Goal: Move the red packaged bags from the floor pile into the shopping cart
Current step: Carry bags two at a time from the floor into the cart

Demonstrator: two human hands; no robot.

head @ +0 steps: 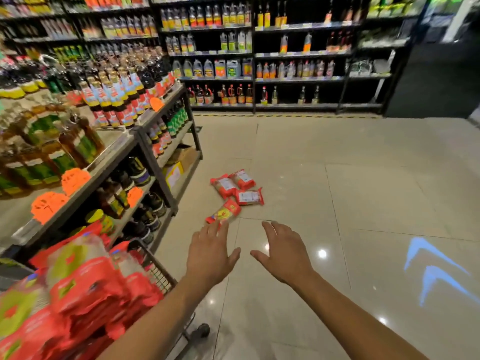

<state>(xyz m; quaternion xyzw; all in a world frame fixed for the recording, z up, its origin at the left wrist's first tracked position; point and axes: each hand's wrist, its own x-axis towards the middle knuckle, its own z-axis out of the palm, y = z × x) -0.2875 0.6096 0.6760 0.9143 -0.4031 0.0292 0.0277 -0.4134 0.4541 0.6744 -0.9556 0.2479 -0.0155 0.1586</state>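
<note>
My shopping cart (158, 268) full of red bags at my near left, my left hand (210, 255) and right hand (281, 255) both open and empty over the floor (363, 190), four red bags (235, 194) lying just past my fingers, bottle shelves (259, 55) far back

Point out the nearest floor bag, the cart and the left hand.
nearest bag (225, 213), head view, its yellow middle
cart (158, 271), head view, wire front wall
left hand (207, 255), head view, back of hand
</note>
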